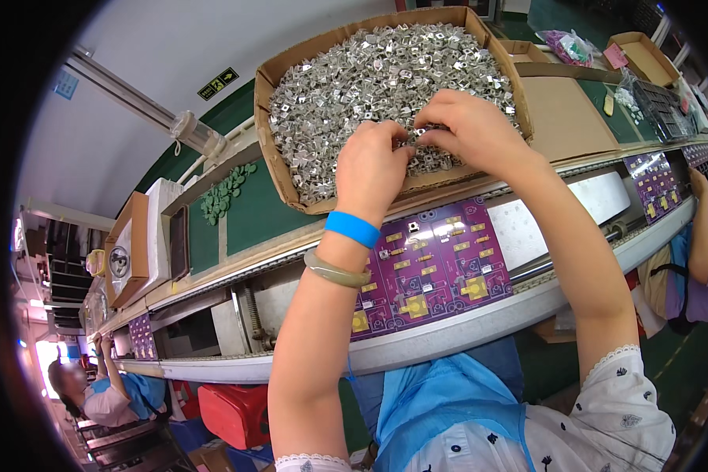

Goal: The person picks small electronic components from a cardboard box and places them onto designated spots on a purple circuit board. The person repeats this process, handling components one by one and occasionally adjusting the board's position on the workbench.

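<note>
Both of my hands are over a cardboard box (291, 194) heaped with small silvery metal clips (385, 75). My left hand (372, 164), with a blue band and a bangle on its wrist, has its fingers curled and pinched together at the box's near side. Facing it, my right hand (470, 130) brings thumb and forefinger together, close to the left fingertips. Whatever the fingertips hold is too small to tell apart from the clips behind. Below the hands, a purple circuit board (440, 267) with yellow and white components lies on the conveyor rails.
Green disc-shaped parts (226, 191) lie on the bench left of the box. A flat cardboard sheet (566, 118) is on its right. Another purple board (653, 185) sits farther right on the line. Co-workers are at both ends; a red stool (234, 414) stands below.
</note>
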Demonstrator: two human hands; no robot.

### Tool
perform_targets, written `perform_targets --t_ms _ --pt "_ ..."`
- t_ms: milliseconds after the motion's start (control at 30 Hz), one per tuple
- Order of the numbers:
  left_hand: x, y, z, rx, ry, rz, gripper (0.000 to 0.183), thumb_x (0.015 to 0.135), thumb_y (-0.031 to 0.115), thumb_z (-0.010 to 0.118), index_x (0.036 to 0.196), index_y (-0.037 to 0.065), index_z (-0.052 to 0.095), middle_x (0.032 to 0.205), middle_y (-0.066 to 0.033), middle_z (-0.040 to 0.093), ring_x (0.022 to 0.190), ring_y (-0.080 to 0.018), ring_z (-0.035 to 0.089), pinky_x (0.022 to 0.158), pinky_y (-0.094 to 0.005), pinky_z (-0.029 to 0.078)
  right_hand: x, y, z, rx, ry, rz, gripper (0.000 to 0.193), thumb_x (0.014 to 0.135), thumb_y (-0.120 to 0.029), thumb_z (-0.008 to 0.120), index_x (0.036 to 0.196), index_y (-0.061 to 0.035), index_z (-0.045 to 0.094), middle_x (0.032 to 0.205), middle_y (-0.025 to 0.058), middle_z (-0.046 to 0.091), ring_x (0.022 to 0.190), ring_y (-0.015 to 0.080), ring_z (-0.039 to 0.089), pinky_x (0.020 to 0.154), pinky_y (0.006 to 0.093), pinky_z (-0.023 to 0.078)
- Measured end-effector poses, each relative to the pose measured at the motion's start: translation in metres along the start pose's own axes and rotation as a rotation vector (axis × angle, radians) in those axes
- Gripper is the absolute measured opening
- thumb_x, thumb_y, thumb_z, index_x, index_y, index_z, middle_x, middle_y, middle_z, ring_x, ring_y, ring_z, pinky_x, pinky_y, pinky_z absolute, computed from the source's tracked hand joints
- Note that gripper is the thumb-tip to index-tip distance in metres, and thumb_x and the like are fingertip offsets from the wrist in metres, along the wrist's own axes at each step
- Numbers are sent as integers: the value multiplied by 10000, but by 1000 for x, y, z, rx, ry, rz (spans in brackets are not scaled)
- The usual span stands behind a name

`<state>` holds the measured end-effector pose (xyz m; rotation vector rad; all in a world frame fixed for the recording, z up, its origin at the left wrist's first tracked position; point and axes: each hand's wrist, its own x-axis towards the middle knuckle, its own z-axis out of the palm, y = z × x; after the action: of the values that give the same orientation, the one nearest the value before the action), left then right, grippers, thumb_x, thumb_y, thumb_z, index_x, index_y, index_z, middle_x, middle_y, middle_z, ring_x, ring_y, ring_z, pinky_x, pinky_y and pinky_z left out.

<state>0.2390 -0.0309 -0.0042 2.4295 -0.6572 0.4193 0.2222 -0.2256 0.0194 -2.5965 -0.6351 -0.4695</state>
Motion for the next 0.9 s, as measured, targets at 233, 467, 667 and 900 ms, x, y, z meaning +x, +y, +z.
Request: perform_targets --t_ms 233,467,667,900 --pt "0 -1 -10 -101 -44 -45 237 836 194 772 1000 25 742 914 -137 738 788 -248 708 726 -360 558 -9 8 1 166 89 -3 193 917 -238 664 1018 -88 733 938 101 686 929 326 658 803 428 525" --pt "-3 -3 -17 -30 -52 20 218 832 187 763 1011 64 757 955 -116 700 801 -260 687 726 -372 546 -17 7 -4 141 122 4 187 916 -239 676 1002 -85 737 953 95 697 921 328 664 810 424 528" --pt "1 0 -18 107 -87 163 182 844 202 739 993 100 763 973 -100 655 792 -294 652 743 -399 532 -21 3 -9 190 159 43 190 898 -200 701 1022 -60 736 972 104 704 900 308 676 806 399 532" --pt "3 2 -18 51 -52 119 138 848 178 725 926 66 740 889 -114 700 739 -254 671 695 -371 536 -55 -11 -29 528 100 169 213 917 -83 683 1121 -40 728 967 66 717 874 162 669 768 294 523"
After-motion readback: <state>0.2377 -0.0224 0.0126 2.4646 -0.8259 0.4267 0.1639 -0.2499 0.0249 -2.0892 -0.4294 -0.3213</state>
